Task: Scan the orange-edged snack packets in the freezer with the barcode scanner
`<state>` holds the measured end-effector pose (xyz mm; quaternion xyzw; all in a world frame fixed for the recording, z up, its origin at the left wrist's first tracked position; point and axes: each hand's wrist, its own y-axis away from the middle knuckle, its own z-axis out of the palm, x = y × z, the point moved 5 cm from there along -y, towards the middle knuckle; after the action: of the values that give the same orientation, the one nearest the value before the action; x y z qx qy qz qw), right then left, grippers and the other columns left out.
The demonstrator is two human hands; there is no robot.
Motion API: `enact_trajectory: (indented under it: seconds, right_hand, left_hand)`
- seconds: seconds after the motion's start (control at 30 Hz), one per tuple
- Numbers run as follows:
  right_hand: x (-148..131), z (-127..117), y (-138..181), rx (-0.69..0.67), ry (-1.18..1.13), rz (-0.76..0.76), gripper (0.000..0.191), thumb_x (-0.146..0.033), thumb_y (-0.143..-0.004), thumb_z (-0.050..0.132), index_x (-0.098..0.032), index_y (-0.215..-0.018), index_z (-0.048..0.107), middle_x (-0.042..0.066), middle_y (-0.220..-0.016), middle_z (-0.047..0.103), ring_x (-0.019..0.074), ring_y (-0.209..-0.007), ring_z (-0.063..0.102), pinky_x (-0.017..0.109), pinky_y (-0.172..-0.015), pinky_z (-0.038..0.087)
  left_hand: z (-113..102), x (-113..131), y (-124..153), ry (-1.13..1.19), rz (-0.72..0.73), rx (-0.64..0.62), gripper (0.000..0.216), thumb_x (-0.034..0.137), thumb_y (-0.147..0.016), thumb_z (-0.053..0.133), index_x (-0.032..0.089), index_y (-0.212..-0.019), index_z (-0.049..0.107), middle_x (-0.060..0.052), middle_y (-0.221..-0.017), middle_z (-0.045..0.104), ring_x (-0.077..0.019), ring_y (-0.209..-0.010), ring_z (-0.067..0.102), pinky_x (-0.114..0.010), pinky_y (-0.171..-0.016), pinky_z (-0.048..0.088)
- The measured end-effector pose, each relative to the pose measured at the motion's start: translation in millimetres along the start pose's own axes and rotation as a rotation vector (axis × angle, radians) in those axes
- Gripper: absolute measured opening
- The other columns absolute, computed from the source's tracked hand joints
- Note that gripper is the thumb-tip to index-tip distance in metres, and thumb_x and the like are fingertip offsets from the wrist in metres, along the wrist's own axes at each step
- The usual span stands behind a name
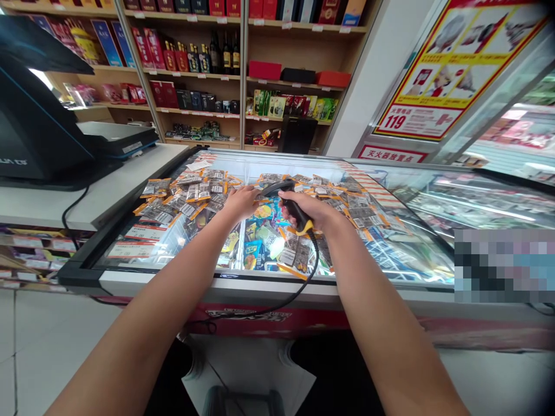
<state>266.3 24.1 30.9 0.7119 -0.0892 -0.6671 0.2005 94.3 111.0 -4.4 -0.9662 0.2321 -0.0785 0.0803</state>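
My right hand [306, 209] is wrapped round the grip of a black and yellow barcode scanner [299, 215]. The scanner's head points left, toward my left hand [241, 201]. That hand is just left of the scanner head, its fingers curled together low over the glass top; what they hold, if anything, is hidden. Small dark packets with orange edges [197, 192] lie spread on the glass to the left of my left hand. More such packets [362, 208] lie to the right of my right hand, and one packet [295, 252] is below it near the front edge.
Under the packets is a glass-topped chest freezer [260, 278] with colourful bags inside. The scanner's black cable [303, 283] loops down over its front. At left stands a counter [125, 179] with a dark checkout terminal [39, 115]. Stocked shelves [195, 72] line the back.
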Motion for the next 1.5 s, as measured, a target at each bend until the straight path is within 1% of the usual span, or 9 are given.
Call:
enact_trajectory:
  seconds: [0.23,0.4,0.53,0.67,0.83,0.93,1.2,1.37,1.5]
  right_hand:
    - [-1.1,-6.7,-6.3,0.079,-0.061,-0.058,0.028,-0.043,-0.104,0.064,-0.019,-0.089,0.063,0.003,-0.065,0.063,0.0103,-0.045,0.051,0.021,-0.036,0.044]
    - [-11.7,-25.4,-10.6,0.389,0.073,-0.295,0.015,-0.032,-0.102,0.066,-0.018,-0.095,0.068,0.006,-0.079,0.075,0.0115,-0.043,0.055,0.026,-0.041,0.049]
    - [-12.5,-37.2,-11.1,0.56,0.256,-0.282,0.022,-0.039,-0.099,0.07,-0.02,-0.089,0.066,0.004,-0.061,0.066,0.0175,-0.047,0.062,0.027,-0.044,0.047]
    - [-8.3,-36.8,-17.3,0.491,0.455,-0.224,0.032,-0.047,-0.097,0.072,-0.02,-0.081,0.063,0.006,-0.059,0.066,0.0199,-0.052,0.065,0.027,-0.046,0.047]
    - [1.4,-30.8,-24.6,0.357,0.428,-0.158,0.04,-0.056,-0.098,0.067,-0.02,-0.081,0.063,0.007,-0.057,0.066,0.0192,-0.049,0.062,0.028,-0.046,0.048]
    - [1.9,-26.4,-24.4,0.298,0.364,-0.178,0.038,-0.054,-0.1,0.065,-0.02,-0.086,0.066,0.006,-0.056,0.064,0.018,-0.049,0.06,0.027,-0.046,0.048]
    - [-3.2,-18.3,-14.1,0.204,0.093,-0.13,0.025,-0.041,-0.103,0.064,-0.019,-0.091,0.065,0.007,-0.074,0.073,0.0112,-0.044,0.053,0.024,-0.04,0.048]
    - [-1.6,-9.3,-5.7,0.101,-0.047,-0.041,0.028,-0.039,-0.103,0.063,-0.021,-0.082,0.059,0.002,-0.061,0.061,0.0093,-0.042,0.046,0.02,-0.035,0.042]
    - [-2.2,-7.7,-3.5,0.105,0.0,-0.041,0.031,-0.039,-0.105,0.06,-0.021,-0.081,0.058,0.005,-0.063,0.064,0.0103,-0.042,0.048,0.021,-0.034,0.042]
  left_hand:
    - [-6.7,0.6,2.7,-0.062,-0.04,0.039,0.049,0.039,-0.1,0.051,0.022,-0.145,0.062,-0.013,-0.148,0.064,-0.0347,-0.139,0.056,-0.05,-0.117,0.04]
    - [-19.5,0.5,8.3,-0.17,-0.179,0.069,0.049,0.043,-0.096,0.054,0.011,-0.13,0.071,-0.022,-0.135,0.068,-0.0381,-0.136,0.056,-0.051,-0.117,0.038]
    - [-26.5,1.7,10.8,-0.198,-0.218,0.112,0.043,0.035,-0.096,0.053,0.009,-0.124,0.074,-0.023,-0.136,0.067,-0.0388,-0.137,0.054,-0.052,-0.117,0.037]
    - [-26.2,6.2,10.1,-0.163,-0.157,0.141,0.039,0.032,-0.096,0.055,0.013,-0.125,0.073,-0.02,-0.137,0.067,-0.038,-0.137,0.054,-0.052,-0.116,0.038]
    - [-9.9,29.1,8.1,0.002,0.185,0.023,0.056,0.034,-0.099,0.051,0.02,-0.153,0.053,-0.012,-0.162,0.052,-0.0311,-0.149,0.044,-0.049,-0.124,0.034]
    - [-1.6,39.6,9.6,0.044,0.286,-0.058,0.061,0.034,-0.101,0.047,0.023,-0.162,0.044,-0.008,-0.169,0.046,-0.0308,-0.153,0.04,-0.051,-0.124,0.033]
    - [-5.9,27.0,6.9,-0.124,0.08,0.052,0.044,0.044,-0.103,0.051,0.026,-0.139,0.068,-0.013,-0.146,0.065,-0.0372,-0.14,0.05,-0.056,-0.118,0.034]
    - [-5.5,14.7,8.0,-0.13,-0.018,0.076,0.042,0.043,-0.102,0.051,0.028,-0.137,0.068,-0.013,-0.144,0.064,-0.0379,-0.141,0.048,-0.056,-0.117,0.033]
    - [-6.1,13.1,8.5,-0.139,-0.037,0.079,0.042,0.042,-0.102,0.05,0.029,-0.138,0.068,-0.013,-0.145,0.064,-0.0386,-0.14,0.048,-0.058,-0.116,0.033]
